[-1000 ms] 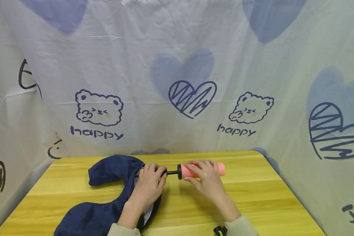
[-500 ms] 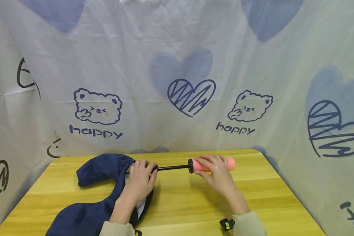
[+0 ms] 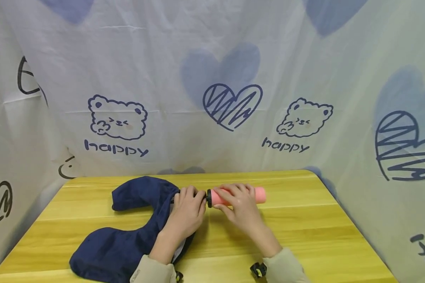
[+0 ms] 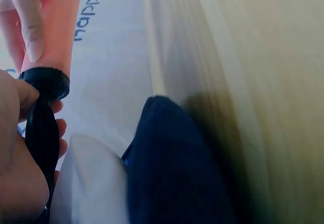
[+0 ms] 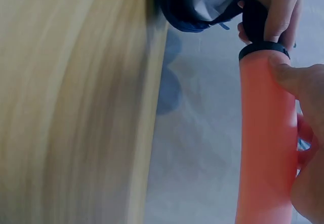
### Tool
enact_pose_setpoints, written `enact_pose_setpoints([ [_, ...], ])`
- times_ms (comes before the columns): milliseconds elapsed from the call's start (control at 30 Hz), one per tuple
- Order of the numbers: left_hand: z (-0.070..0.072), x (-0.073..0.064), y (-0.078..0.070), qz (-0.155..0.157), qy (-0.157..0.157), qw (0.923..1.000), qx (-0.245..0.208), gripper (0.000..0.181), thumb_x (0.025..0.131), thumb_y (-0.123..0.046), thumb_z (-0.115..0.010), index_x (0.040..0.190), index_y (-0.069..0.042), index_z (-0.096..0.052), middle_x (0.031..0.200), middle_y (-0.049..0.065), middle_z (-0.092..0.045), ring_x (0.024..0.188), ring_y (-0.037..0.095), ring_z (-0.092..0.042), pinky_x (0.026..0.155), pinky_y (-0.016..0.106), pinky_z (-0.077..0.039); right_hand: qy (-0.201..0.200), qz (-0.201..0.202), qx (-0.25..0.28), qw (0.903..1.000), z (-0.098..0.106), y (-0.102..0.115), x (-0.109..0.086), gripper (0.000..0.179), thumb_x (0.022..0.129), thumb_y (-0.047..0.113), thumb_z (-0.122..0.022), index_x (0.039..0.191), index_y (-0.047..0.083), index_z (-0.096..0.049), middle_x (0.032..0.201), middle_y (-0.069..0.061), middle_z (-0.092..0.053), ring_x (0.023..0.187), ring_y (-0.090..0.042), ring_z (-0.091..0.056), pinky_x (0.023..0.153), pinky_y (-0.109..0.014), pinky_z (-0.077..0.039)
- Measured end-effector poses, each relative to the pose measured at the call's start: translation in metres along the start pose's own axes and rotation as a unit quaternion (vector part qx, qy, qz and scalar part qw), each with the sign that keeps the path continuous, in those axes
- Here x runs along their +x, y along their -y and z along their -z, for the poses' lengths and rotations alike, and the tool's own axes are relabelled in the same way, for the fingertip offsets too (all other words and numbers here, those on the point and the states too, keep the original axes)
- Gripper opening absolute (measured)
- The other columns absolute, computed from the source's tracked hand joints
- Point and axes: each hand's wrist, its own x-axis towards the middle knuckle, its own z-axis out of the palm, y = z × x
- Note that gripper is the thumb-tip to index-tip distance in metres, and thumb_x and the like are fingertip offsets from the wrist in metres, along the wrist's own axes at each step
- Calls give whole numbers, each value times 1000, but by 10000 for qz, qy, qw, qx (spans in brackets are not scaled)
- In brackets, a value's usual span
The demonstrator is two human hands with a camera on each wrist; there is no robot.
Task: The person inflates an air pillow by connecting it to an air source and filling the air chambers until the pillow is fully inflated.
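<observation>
A hand pump with a pink barrel (image 5: 266, 143) lies level across both hands. My right hand (image 3: 241, 206) grips the barrel, thumb on the near side by its black end cap (image 3: 209, 198). My left hand (image 3: 186, 214) is wrapped round the black pump handle (image 4: 41, 138), which sits close against the cap, with almost no rod showing between. Left of the hands, a navy U-shaped neck pillow (image 3: 108, 247) rests on the table. Its outer side gapes beside my left wrist, baring a pale lining (image 4: 96, 183). The far handle end is hidden by the left hand.
The wood-grain table (image 3: 304, 236) extends to the right of the hands. Behind its back edge hangs a white printed curtain (image 3: 177, 129), which also closes off both sides. Black wrist-worn devices (image 3: 258, 270) show beside the sleeves.
The pump rod slides out to a long stretch half a second ago, and now is pushed back in. The hands have come together; the pillow has shifted slightly right in view.
</observation>
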Motion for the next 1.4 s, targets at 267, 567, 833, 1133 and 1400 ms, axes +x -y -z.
enact_pose_setpoints([
  [267,3,0,4,28,64,10000,-52,17,107,-21,-58,118,-11,-67,106,8,-52,94,26,-43,80,41,-32,-44,-209,115,9997,-2,-1,-1,49,78,34,-89,122,15,-77,120,-5,-73,109,-30,-64,94,-57,-40],
  [567,5,-1,16,192,113,9997,-90,20,108,-22,-56,121,-12,-68,109,8,-53,98,28,-44,84,42,-33,26,-351,177,9992,3,-16,-3,47,78,31,-91,121,17,-77,119,-3,-73,110,-31,-65,98,-58,-39],
  [833,9,-3,28,219,160,9996,-27,24,109,-22,-55,125,-9,-66,111,9,-52,98,28,-43,83,43,-33,340,-728,418,9959,17,-36,-8,48,80,27,-91,124,15,-76,124,-4,-72,116,-32,-63,103,-60,-36],
  [1133,18,-8,40,416,168,9989,-143,22,108,-19,-56,125,-10,-67,113,9,-53,101,29,-43,87,45,-31,459,-1001,473,9928,24,-49,-13,47,79,23,-91,123,14,-77,124,-7,-71,118,-34,-61,104,-63,-33],
  [1400,-1,-2,12,-13,-2,9999,137,13,108,-18,-57,114,-10,-65,105,9,-51,93,27,-42,79,41,-31,398,-292,185,9986,4,-22,-8,46,84,34,-84,125,14,-76,121,-8,-73,110,-34,-64,94,-59,-40],
])
